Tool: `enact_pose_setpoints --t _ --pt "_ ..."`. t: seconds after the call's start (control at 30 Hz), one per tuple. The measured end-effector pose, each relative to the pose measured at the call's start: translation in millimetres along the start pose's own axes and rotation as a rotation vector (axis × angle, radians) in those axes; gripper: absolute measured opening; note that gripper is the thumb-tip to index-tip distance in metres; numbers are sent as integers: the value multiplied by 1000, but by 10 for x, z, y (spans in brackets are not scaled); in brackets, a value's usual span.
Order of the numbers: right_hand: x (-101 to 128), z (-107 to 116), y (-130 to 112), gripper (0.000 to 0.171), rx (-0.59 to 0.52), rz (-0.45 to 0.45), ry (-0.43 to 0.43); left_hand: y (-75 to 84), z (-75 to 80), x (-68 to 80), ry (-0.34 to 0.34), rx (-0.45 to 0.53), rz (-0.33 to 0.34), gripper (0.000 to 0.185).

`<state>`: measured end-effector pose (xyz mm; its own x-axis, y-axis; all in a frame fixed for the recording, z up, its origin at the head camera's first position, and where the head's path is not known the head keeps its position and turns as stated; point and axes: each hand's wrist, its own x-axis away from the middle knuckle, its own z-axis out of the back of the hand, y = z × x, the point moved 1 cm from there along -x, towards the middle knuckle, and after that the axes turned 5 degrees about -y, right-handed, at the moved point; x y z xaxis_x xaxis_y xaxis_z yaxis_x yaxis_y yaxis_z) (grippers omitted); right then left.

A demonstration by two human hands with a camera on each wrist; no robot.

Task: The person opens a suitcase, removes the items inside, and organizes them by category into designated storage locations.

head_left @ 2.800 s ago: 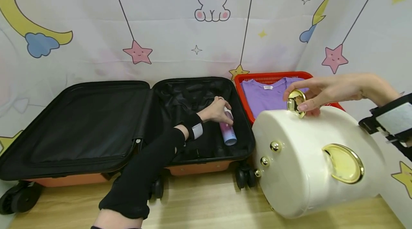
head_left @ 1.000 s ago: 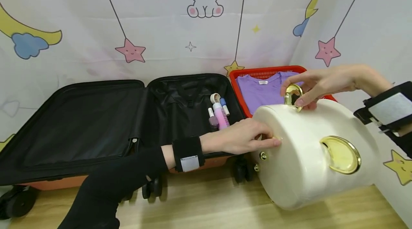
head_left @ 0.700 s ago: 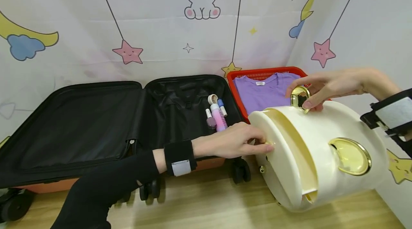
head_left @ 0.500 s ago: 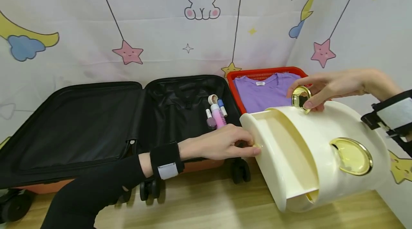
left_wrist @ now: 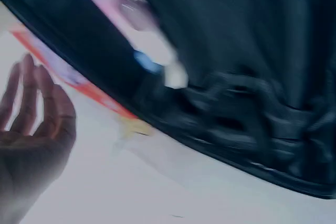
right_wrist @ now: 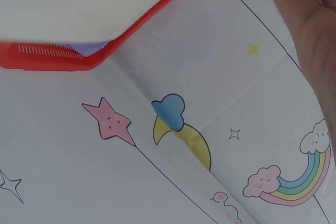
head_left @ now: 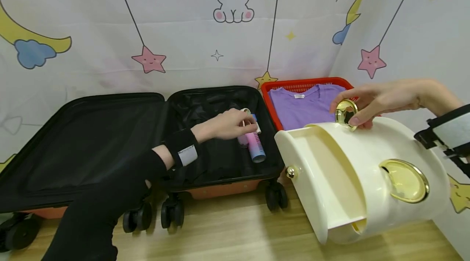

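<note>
My left hand [head_left: 235,124] hovers over the right half of an open black suitcase [head_left: 92,138]. Its fingertips are at a cluster of small bottles, just above a pink and blue bottle [head_left: 254,148] lying there. The left wrist view is blurred and shows my left hand [left_wrist: 31,129] with straight fingers and an empty palm, above the bottles [left_wrist: 152,51]. My right hand [head_left: 354,109] grips the gold knob [head_left: 345,112] on top of a cream cosmetics box [head_left: 371,151]. The box's drawer [head_left: 315,171] is pulled out, and its own small gold knob [head_left: 290,171] is free.
A red basket [head_left: 293,85] holding a folded purple shirt [head_left: 304,106] stands behind the box; the basket's rim [right_wrist: 52,59] shows in the right wrist view. The suitcase sits on wheels on a wooden surface [head_left: 227,228]. A cartoon-printed backdrop closes the back and right.
My left hand pulled the box's drawer out by its knob, let go and moved left over the bottles in the suitcase. My right hand stayed on the top knob.
</note>
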<state>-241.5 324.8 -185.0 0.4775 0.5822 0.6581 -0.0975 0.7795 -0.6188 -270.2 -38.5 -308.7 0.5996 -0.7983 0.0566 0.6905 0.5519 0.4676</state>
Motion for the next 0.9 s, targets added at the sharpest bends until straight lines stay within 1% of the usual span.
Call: enact_pose_setpoints --t 0.07,0.13,0.27,0.37,0.43,0.5,0.6,0.7,0.8,0.9 --pt "4 1 -5 37 6 7 -2 -157 17 -52 5 -38 72 32" --pt "6 -2 -8 37 12 13 -3 -282 4 -92 2 -46 123 34" --pt "6 -12 -12 37 2 15 -7 -459 -78 -177 11 3 186 42" --pt "5 -8 -29 37 -4 9 -7 -587 -140 -285 9 9 238 47" --pt "-4 -5 -37 37 -4 5 -7 -676 -177 -374 -12 0 297 49" --pt "-18 -6 -31 38 -6 -1 -10 -753 -216 -480 -42 -16 341 51" --pt "-23 -11 -10 38 -10 1 -15 -835 -291 -666 -76 -25 372 52" --pt "3 -7 0 39 -7 2 -15 -876 -364 -852 -99 -3 402 54" --pt "7 -11 -1 39 -5 -1 -1 -894 -402 -963 -100 34 463 56" --pt "4 -16 -8 39 -6 -9 15 -882 -403 -1038 -85 33 502 54"
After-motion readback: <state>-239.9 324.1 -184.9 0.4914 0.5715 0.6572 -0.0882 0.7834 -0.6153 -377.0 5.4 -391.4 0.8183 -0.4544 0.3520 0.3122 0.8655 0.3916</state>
